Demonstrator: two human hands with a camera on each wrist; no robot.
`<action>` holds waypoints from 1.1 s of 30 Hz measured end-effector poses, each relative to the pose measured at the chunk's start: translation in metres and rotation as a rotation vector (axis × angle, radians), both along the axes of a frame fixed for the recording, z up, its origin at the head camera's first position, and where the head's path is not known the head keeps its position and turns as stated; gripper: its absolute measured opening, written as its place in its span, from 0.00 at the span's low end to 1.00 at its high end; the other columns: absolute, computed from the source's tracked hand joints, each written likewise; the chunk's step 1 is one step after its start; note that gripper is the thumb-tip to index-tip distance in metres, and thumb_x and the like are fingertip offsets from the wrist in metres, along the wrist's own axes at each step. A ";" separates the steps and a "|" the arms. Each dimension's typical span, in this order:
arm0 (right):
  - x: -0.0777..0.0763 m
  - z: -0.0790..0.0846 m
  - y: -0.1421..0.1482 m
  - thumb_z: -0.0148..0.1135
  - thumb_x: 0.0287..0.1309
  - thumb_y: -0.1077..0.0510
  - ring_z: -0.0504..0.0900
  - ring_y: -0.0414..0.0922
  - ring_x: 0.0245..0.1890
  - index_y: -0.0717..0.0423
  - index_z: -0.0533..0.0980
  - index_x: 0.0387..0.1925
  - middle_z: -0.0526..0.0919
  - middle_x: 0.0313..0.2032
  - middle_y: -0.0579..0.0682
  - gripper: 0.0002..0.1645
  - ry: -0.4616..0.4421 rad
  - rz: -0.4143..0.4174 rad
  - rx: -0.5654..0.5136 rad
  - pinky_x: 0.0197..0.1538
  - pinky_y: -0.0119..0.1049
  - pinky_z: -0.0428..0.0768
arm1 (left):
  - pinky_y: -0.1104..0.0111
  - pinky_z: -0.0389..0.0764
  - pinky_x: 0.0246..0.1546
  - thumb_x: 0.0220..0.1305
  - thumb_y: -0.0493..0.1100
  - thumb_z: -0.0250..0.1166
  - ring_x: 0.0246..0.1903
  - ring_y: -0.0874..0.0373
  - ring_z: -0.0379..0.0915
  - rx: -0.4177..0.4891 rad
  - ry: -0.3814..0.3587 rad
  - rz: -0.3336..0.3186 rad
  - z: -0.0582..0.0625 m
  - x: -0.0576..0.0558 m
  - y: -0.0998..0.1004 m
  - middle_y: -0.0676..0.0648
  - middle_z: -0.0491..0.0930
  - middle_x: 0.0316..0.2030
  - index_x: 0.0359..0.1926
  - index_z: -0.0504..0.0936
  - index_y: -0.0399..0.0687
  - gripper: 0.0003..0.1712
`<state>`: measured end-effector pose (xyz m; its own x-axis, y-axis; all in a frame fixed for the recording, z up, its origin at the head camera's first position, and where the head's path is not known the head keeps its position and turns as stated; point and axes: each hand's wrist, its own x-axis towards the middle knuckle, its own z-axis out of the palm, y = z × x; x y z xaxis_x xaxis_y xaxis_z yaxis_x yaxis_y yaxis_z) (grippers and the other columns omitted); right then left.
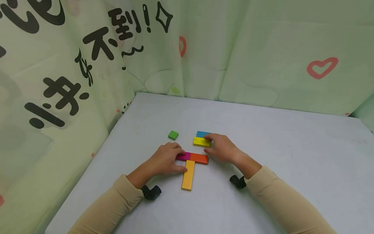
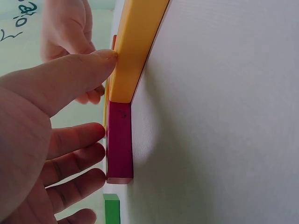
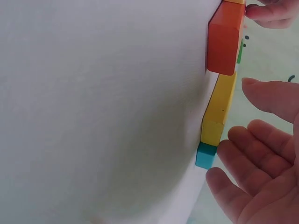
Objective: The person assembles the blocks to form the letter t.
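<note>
My left hand [image 1: 166, 159] rests at a T of flat blocks, thumb against the amber block [image 1: 188, 177] and fingertips on the magenta block [image 1: 183, 157]. An orange-red block [image 1: 199, 158] continues the T's bar to the right, end to end with the magenta one. Behind it, a yellow block [image 1: 201, 142] lies alongside a blue block [image 1: 203, 133]. Over their right ends is my right hand [image 1: 223, 148], its fingers loosely extended by the yellow block [image 3: 218, 112]; whether they touch it I cannot tell. Its thumb stands apart from the fingers.
A small green block [image 1: 173, 135] lies alone behind the left hand. The white table [image 1: 277, 156] is bordered by a pale green printed curtain [image 1: 263, 48] at the back and left. A black device [image 1: 152, 192] sits at each wrist.
</note>
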<state>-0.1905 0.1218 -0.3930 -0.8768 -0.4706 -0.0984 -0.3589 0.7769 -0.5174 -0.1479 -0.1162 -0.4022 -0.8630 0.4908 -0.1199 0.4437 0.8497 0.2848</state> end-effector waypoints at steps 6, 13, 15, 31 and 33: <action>0.000 0.000 0.000 0.66 0.64 0.58 0.75 0.57 0.60 0.68 0.70 0.64 0.77 0.59 0.61 0.31 -0.003 0.004 0.004 0.64 0.52 0.71 | 0.56 0.73 0.55 0.55 0.62 0.74 0.55 0.52 0.70 -0.006 -0.002 0.000 -0.001 -0.001 0.000 0.46 0.76 0.55 0.58 0.82 0.47 0.35; 0.001 0.000 0.000 0.64 0.65 0.61 0.76 0.57 0.58 0.68 0.71 0.63 0.78 0.58 0.61 0.28 0.005 0.008 0.005 0.62 0.51 0.72 | 0.56 0.73 0.55 0.55 0.62 0.74 0.55 0.52 0.70 -0.020 0.006 -0.003 -0.001 -0.001 0.000 0.47 0.76 0.55 0.58 0.82 0.48 0.35; 0.001 0.000 -0.001 0.64 0.65 0.62 0.78 0.56 0.57 0.68 0.72 0.63 0.78 0.59 0.61 0.27 -0.005 0.004 0.001 0.61 0.50 0.74 | 0.56 0.73 0.55 0.55 0.62 0.74 0.55 0.52 0.70 -0.022 0.007 -0.002 -0.001 -0.001 0.000 0.47 0.76 0.55 0.58 0.82 0.48 0.35; 0.002 0.002 -0.004 0.57 0.63 0.68 0.80 0.49 0.42 0.65 0.73 0.62 0.78 0.59 0.59 0.26 -0.049 -0.016 -0.018 0.50 0.43 0.81 | 0.56 0.73 0.55 0.55 0.61 0.75 0.55 0.52 0.69 -0.018 0.005 -0.005 0.000 0.000 0.001 0.46 0.76 0.55 0.58 0.82 0.47 0.35; 0.001 0.002 -0.005 0.57 0.63 0.68 0.80 0.49 0.42 0.65 0.73 0.63 0.78 0.60 0.59 0.26 -0.055 -0.019 -0.018 0.51 0.44 0.81 | 0.56 0.73 0.55 0.55 0.61 0.75 0.55 0.51 0.70 -0.015 0.005 -0.006 0.000 0.000 0.001 0.46 0.76 0.55 0.58 0.82 0.47 0.35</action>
<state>-0.1891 0.1172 -0.3914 -0.8792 -0.4557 -0.1389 -0.3144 0.7740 -0.5497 -0.1480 -0.1154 -0.4017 -0.8609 0.4938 -0.1226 0.4500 0.8514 0.2696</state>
